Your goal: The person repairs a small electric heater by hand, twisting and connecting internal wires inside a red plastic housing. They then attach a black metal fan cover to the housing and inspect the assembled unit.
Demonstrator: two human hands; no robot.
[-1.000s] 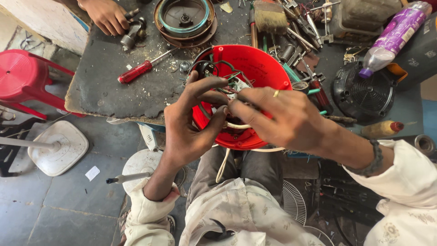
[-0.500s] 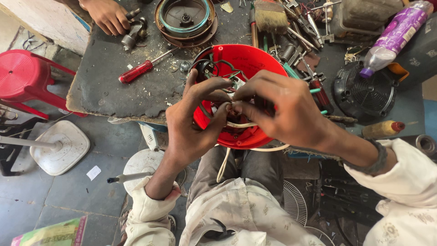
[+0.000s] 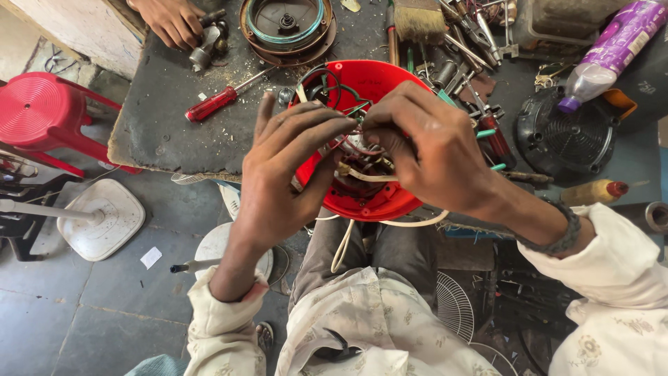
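The person sits at the near edge of a dark desk, both hands over a red housing that rests on the desk edge and overhangs the lap. The left hand arches over the housing's left side, its fingers stretched toward the middle. The right hand comes in from the right, fingers curled, and the fingertips of both hands meet and pinch at a tangle of wires inside the housing. What exactly each fingertip grips cannot be told. A white cord hangs from the housing down over the lap.

On the desk to the left lies a red screwdriver. Farther off stands a round motor cover, and beside it another person's hand rests on a metal part. A brush and loose tools lie at the far right, near a black fan motor and a purple bottle. A red stool stands on the floor at left.
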